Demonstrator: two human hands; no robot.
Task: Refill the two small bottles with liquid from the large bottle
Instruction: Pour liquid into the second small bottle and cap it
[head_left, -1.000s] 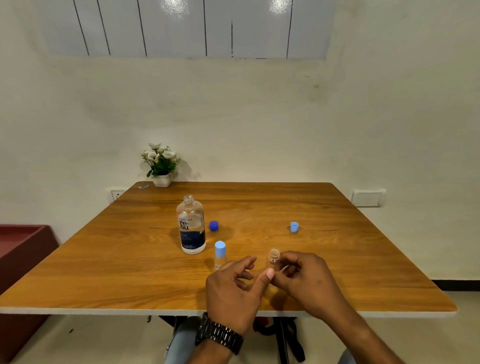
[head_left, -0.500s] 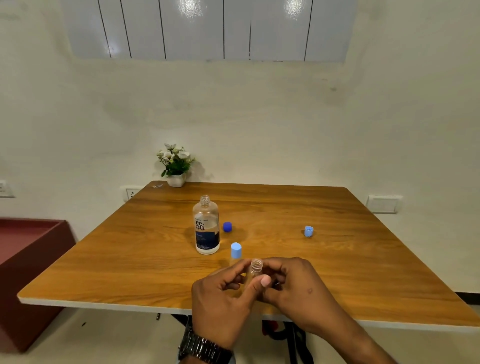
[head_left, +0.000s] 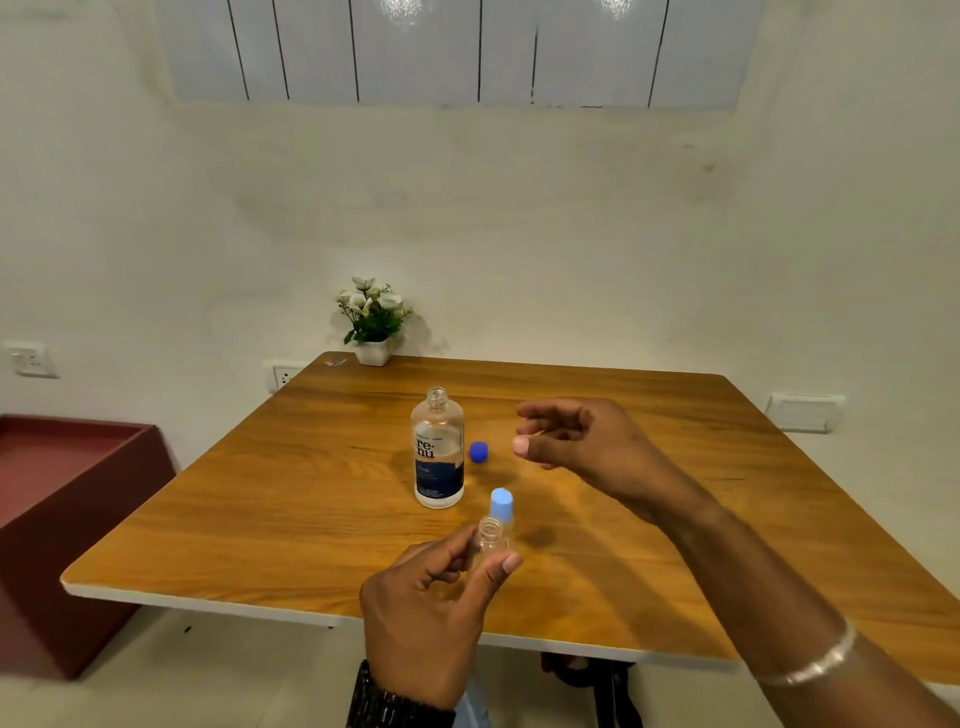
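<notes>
now the left hand pinches an open small bottle just above the table. the right hand, fingers loosely curled and holding nothing i can make out, reaches toward the open big bottle. grab it low, tip slowly, keep both mouths close.

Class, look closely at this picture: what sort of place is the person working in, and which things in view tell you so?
Probably a plain indoor room, maybe a home or small office: a wooden table against a painted wall, wall sockets and a small potted flower arrangement on it.
</notes>
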